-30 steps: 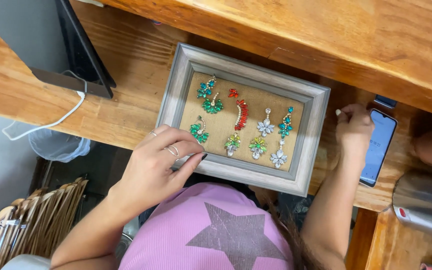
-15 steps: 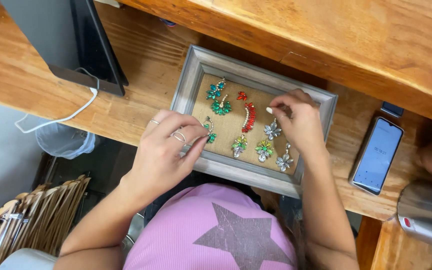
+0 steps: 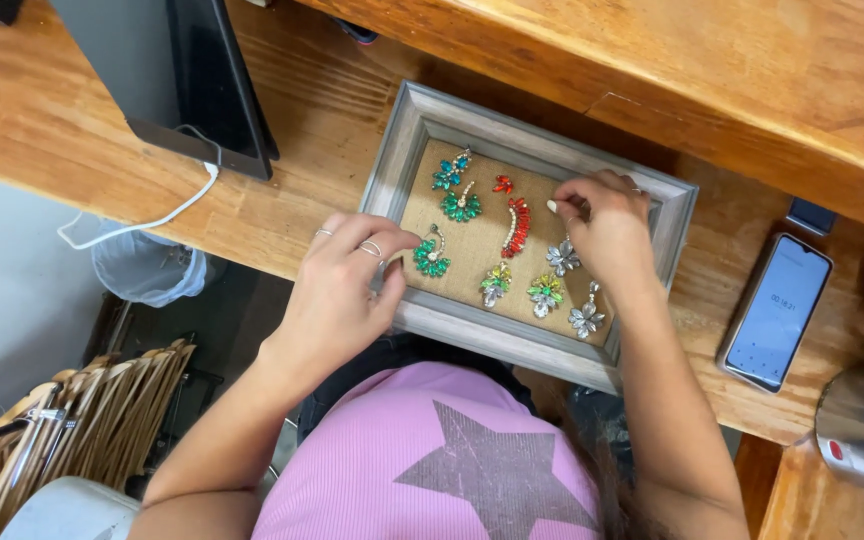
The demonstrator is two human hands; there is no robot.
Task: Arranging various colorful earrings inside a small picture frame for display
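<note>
Both hands on a framed jewel board, wooden tabletop.

Frame (image 3: pixel 430 108): grey distressed wood, rectangular, burlap-textured tan backing, lying flat on the worn orange-brown plank tabletop (image 3: pixel 72 130). Rhinestone ornaments pinned on it: teal and green clusters (image 3: pixel 455 190), a curved red piece (image 3: pixel 518 226), clear flower shapes (image 3: pixel 584 318). My left hand (image 3: pixel 344 290) grips the frame's lower left edge, fingers curled over the rim, rings on. My right hand (image 3: pixel 607 225) rests over the backing's upper right, fingertips pinching something small and pale; can't tell what. Phone (image 3: pixel 777 312) lies right of the frame, dark monitor (image 3: pixel 167 80) with white cable at left, wicker basket (image 3: pixel 82 420) below.
</note>
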